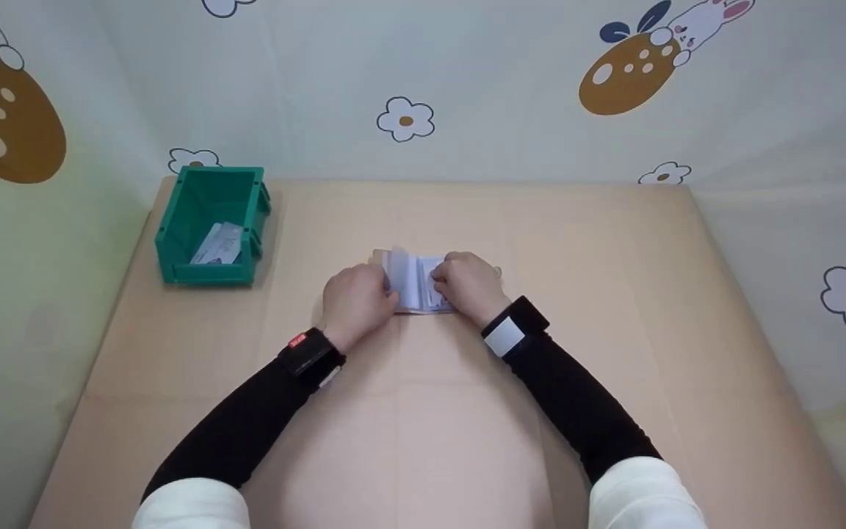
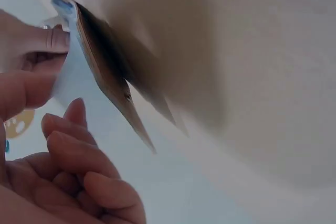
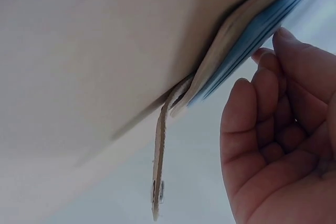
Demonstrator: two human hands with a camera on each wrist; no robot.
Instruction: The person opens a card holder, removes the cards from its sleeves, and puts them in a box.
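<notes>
A small card holder point(image 1: 410, 285) with a tan cover and clear plastic sleeves lies spread on the table between both hands. My left hand point(image 1: 357, 300) pinches a translucent sleeve point(image 2: 71, 72) that stands up from its left side. Over the right side, the thumb and forefinger of my right hand point(image 1: 471, 283) pinch at the sleeves, where a printed white card point(image 1: 434, 297) shows; whether they grip card or sleeve is hidden. In the right wrist view, bluish sleeves point(image 3: 252, 38) stack inside the cover, and a strap point(image 3: 158, 156) with a metal snap sticks out.
At the table's back left stands a green bin point(image 1: 210, 275) with several white cards point(image 1: 223, 242) in it. The tan table point(image 1: 423, 433) meets a patterned cloth point(image 1: 496, 132) behind it and at both sides.
</notes>
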